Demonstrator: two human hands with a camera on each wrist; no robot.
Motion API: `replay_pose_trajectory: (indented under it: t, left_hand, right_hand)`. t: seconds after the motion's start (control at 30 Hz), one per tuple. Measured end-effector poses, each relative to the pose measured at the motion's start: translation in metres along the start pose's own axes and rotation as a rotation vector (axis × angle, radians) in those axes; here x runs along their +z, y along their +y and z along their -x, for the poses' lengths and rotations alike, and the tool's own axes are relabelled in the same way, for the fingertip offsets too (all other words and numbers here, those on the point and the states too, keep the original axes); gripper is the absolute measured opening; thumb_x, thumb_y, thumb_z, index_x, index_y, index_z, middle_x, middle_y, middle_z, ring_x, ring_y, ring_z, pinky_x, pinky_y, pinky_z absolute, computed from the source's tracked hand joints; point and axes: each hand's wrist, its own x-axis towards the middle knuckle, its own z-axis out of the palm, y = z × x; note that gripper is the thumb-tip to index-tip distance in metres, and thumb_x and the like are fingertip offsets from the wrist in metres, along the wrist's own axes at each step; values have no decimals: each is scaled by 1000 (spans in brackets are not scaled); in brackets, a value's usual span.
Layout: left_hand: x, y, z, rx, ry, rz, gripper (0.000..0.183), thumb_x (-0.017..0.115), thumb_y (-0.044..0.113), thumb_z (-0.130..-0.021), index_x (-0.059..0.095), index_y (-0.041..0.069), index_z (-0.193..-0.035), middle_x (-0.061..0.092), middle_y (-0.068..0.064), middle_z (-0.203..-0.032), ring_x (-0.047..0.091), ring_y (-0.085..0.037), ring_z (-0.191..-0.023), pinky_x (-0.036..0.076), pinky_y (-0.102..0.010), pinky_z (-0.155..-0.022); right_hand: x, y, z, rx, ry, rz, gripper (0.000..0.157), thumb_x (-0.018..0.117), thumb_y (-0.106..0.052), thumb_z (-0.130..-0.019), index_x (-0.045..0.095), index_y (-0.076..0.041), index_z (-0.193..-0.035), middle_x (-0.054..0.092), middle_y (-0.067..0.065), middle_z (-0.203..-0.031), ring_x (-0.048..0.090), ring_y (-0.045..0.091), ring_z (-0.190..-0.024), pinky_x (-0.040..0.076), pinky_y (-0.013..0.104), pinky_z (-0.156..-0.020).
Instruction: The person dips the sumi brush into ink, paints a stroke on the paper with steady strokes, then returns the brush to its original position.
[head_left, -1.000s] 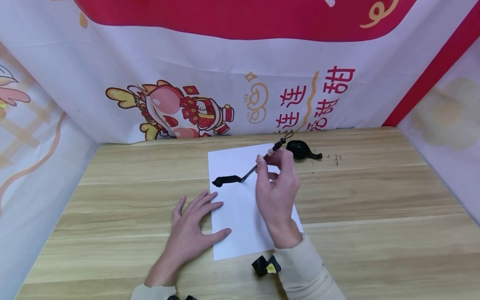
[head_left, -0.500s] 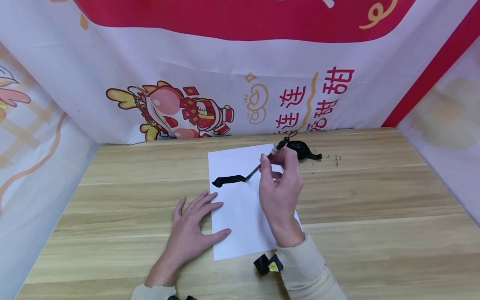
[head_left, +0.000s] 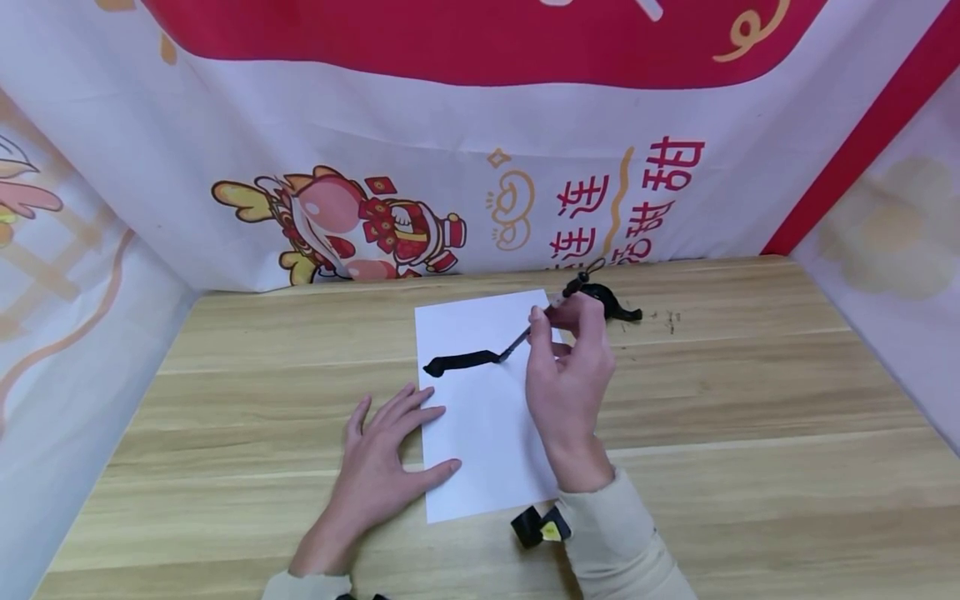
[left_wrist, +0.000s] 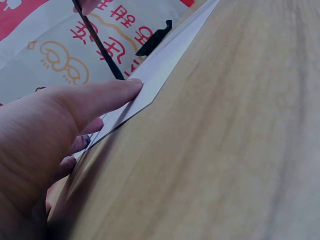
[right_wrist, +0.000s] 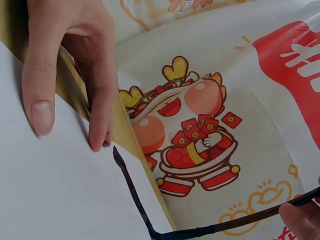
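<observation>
My right hand (head_left: 570, 375) pinches a thin dark writing brush (head_left: 517, 340) with a cord loop at its upper end. The brush leans, and its tip touches a white sheet of paper (head_left: 480, 442) at the right end of a thick black ink stroke (head_left: 465, 360). In the right wrist view the bent bristles of the brush (right_wrist: 245, 221) meet the stroke (right_wrist: 131, 187). My left hand (head_left: 382, 467) lies with spread fingers across the sheet's left edge. Its thumb rests on the paper (left_wrist: 162, 67) in the left wrist view.
Behind the right hand, a black rounded object (head_left: 621, 307) with a narrow end stands partly hidden on the wooden table (head_left: 750, 375). Small dark marks (head_left: 671, 321) lie beside it. A printed cloth (head_left: 337, 108) hangs along the table's back edge.
My right hand has slid to the right with the brush, and the black stroke has grown longer that way. The left hand has stayed in place on the paper.
</observation>
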Motion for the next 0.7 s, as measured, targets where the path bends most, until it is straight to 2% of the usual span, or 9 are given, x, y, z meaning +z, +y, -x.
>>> replay_pose_trajectory:
  t: [0.7]
  left_hand:
    - [0, 2, 2, -13, -9, 18, 66, 90, 56, -81, 72, 27, -138, 55, 5, -164, 42, -29, -160, 7, -70, -131]
  right_hand:
    - [-5, 4, -6, 22, 37, 5, 19, 71, -7, -102, 60, 3, -114, 68, 15, -99, 76, 22, -92, 61, 15, -70]
